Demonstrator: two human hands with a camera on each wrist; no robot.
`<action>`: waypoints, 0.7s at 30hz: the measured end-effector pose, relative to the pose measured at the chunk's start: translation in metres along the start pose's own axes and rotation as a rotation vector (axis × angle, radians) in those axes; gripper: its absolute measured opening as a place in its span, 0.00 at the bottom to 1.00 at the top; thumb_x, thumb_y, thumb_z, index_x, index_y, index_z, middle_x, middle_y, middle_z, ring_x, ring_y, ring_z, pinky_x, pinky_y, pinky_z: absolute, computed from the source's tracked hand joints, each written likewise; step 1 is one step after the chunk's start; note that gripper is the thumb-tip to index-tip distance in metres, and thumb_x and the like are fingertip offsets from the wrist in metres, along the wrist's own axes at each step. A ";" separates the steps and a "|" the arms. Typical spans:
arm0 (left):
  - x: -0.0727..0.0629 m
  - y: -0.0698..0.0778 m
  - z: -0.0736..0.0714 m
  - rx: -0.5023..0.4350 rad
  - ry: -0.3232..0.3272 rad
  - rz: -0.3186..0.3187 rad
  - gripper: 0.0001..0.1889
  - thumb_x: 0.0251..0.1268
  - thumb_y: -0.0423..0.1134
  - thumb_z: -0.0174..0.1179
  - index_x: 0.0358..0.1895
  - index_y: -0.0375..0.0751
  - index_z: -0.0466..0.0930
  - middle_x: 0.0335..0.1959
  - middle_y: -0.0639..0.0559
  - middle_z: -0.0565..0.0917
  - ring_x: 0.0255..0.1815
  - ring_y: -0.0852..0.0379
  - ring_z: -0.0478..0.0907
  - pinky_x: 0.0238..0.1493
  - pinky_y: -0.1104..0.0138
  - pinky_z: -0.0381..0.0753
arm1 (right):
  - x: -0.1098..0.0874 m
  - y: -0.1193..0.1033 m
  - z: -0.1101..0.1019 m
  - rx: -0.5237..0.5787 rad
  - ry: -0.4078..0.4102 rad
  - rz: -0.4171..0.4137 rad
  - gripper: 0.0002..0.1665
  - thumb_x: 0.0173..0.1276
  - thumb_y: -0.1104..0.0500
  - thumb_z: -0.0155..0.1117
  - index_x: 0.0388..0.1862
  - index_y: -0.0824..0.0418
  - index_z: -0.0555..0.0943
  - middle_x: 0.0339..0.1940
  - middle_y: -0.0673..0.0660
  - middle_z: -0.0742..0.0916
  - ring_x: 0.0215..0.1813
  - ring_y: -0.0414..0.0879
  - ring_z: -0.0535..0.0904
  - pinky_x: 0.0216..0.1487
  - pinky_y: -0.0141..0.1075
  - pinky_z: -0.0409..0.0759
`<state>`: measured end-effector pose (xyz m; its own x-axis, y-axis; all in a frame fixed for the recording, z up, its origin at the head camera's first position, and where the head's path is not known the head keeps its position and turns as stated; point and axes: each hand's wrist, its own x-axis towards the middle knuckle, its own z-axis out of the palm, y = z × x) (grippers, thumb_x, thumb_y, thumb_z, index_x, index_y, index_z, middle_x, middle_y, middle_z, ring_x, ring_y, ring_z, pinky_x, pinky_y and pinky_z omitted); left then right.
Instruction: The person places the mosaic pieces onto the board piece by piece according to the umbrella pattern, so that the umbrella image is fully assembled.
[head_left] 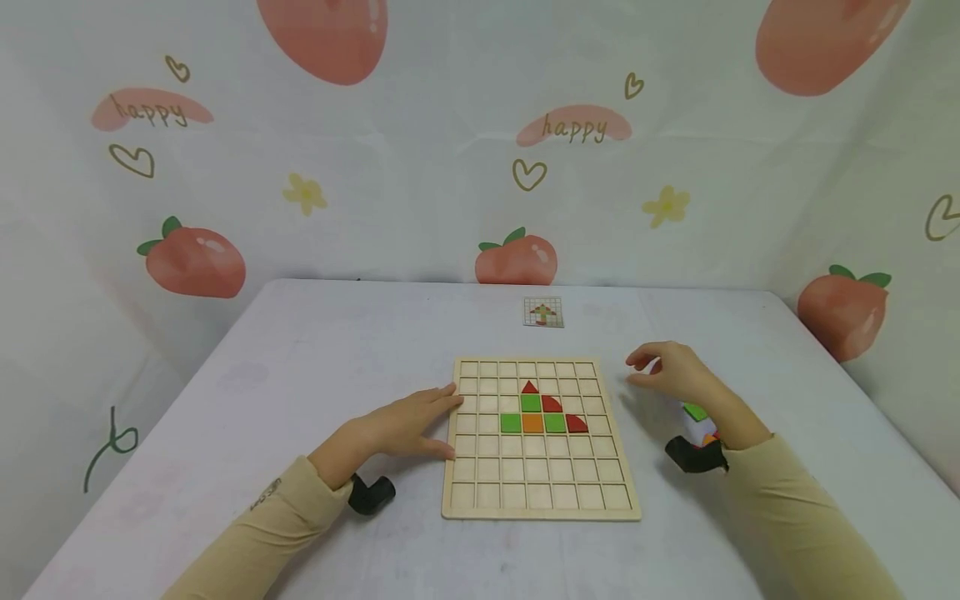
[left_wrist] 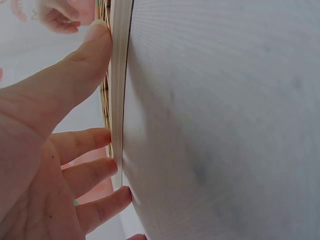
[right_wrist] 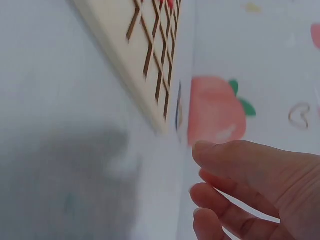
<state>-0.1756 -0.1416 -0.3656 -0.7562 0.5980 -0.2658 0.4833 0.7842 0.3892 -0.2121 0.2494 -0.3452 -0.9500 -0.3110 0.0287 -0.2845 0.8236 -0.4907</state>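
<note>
Fingers of the left hand point(head_left: 401, 425) spread against the left edge of the grid board point(head_left: 538, 497), bearing three green squares point(head_left: 511, 424), one orange square point(head_left: 532, 424), one red triangle point(head_left: 529, 388), two red quarter-rounds point(head_left: 551, 405). One card point(head_left: 543, 312) lies farther. Bare desk point(head_left: 637, 492) separates the right hand point(head_left: 678, 372), fingers curved, thumb apart; loose tiles point(head_left: 695, 412), count unclear, lie partly hidden below.

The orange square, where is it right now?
In the head view, the orange square sits in the middle of the wooden board, between a green square on its left and another green square on its right.
</note>
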 end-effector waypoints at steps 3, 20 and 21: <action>0.000 0.000 0.000 0.001 -0.001 0.001 0.42 0.58 0.56 0.60 0.71 0.38 0.56 0.75 0.40 0.51 0.75 0.41 0.51 0.73 0.50 0.56 | -0.004 0.016 -0.009 -0.002 0.004 0.040 0.16 0.59 0.59 0.66 0.43 0.69 0.81 0.36 0.63 0.84 0.36 0.51 0.79 0.34 0.33 0.76; 0.000 0.002 -0.001 -0.015 -0.004 -0.011 0.42 0.58 0.55 0.61 0.71 0.38 0.56 0.75 0.41 0.51 0.75 0.42 0.51 0.73 0.50 0.55 | -0.014 0.055 -0.016 -0.002 -0.106 0.170 0.25 0.56 0.56 0.69 0.49 0.69 0.78 0.42 0.68 0.82 0.41 0.55 0.77 0.34 0.33 0.77; 0.000 0.002 -0.001 -0.012 -0.004 -0.013 0.42 0.58 0.55 0.61 0.71 0.39 0.56 0.75 0.41 0.51 0.75 0.42 0.51 0.73 0.50 0.56 | -0.014 0.055 -0.015 0.001 -0.107 0.169 0.25 0.56 0.56 0.69 0.49 0.70 0.78 0.42 0.68 0.82 0.41 0.54 0.77 0.33 0.32 0.76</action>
<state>-0.1749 -0.1399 -0.3635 -0.7605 0.5884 -0.2748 0.4682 0.7900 0.3957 -0.2161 0.3060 -0.3592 -0.9651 -0.2172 -0.1466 -0.1222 0.8680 -0.4813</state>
